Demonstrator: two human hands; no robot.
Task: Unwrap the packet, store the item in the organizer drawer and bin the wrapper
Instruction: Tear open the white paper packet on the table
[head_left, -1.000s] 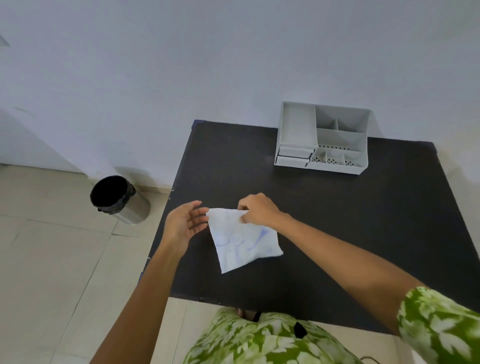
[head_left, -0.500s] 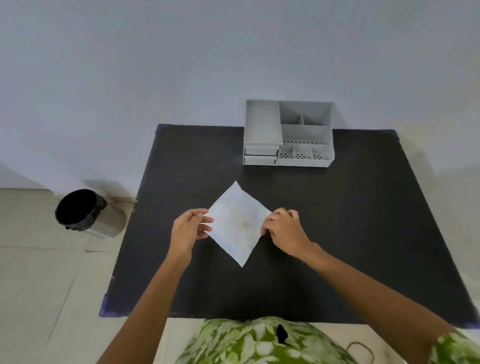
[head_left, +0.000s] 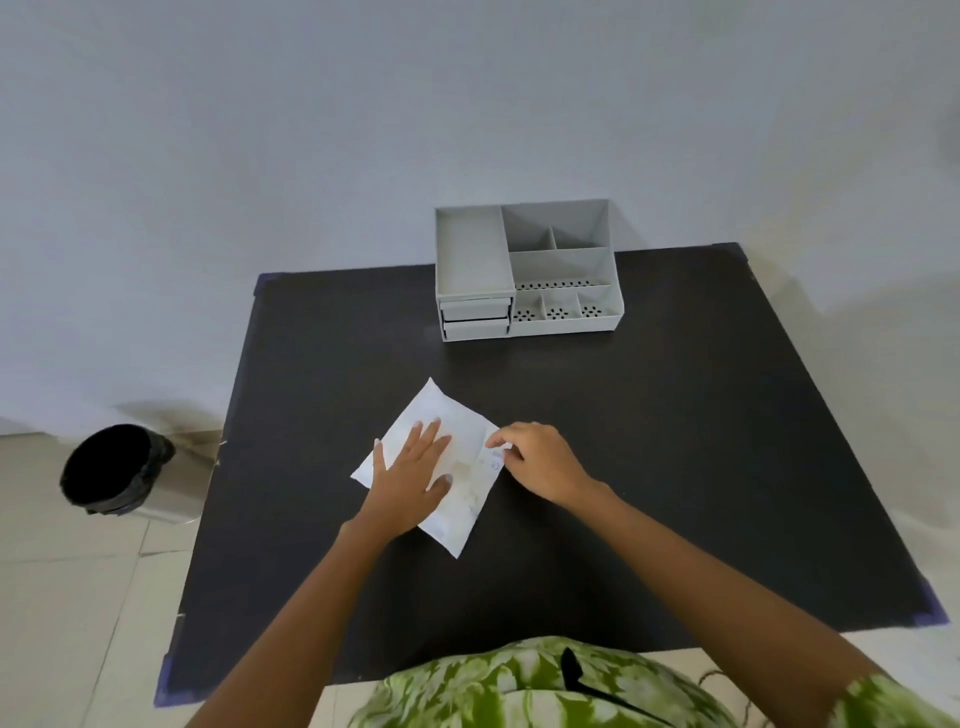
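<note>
Black tabletop against a pale wall. White packet lies flat, set diamond-wise, near the table's middle. Left hand lies on it palm-down with fingers spread, pressing it to the surface. Right hand pinches the packet's right corner between thumb and fingertips. Grey organizer stands at the far edge, both small drawers closed. Black-lined bin sits on the tiled floor, left of the table.

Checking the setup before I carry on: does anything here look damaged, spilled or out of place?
Nothing stands out. The packet lies flat on the table, left hand pressing it, right hand pinching its edge. The organizer stands upright, drawers closed; the bin stands on the floor.
</note>
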